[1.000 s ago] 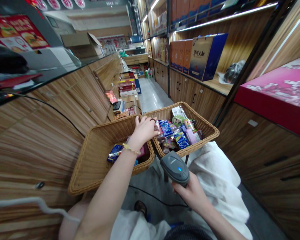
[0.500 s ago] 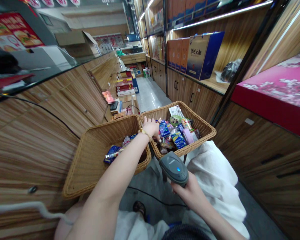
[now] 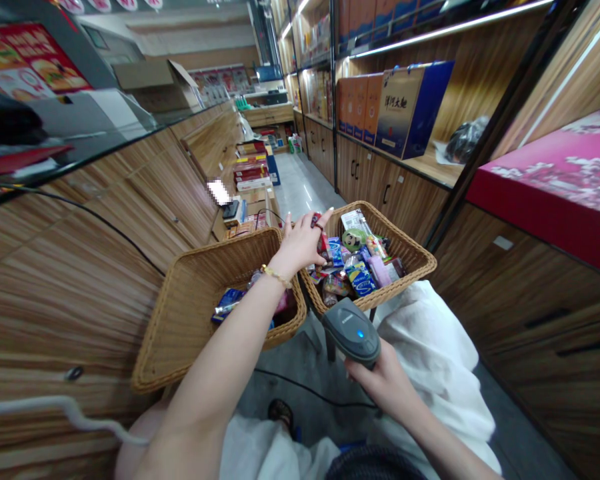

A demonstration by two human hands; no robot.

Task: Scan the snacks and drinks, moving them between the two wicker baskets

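My left hand (image 3: 305,245) reaches over the near left side of the right wicker basket (image 3: 405,275), its fingers spread. A red packet (image 3: 323,244) shows beside its thumb, partly hidden by the hand. My right hand (image 3: 380,373) is wrapped round a dark grey barcode scanner (image 3: 351,332) with a lit blue light, in front of that basket. Inside the basket lie blue packets (image 3: 361,279), a round green package with a face (image 3: 353,239) and a lilac item (image 3: 379,271). The left wicker basket (image 3: 165,320) holds a few packets (image 3: 229,303), partly covered by my left forearm.
A wooden counter (image 3: 145,220) runs along the left, with an open cardboard box (image 3: 153,83) on top. Shelves with boxed goods (image 3: 403,110) stand at the right, near a pink box (image 3: 560,173). A black cable (image 3: 310,385) hangs below the baskets.
My left hand has lifted a little and its thumb has moved up beside the red packet, which shows more now. The scanner stays almost in place in my right hand.
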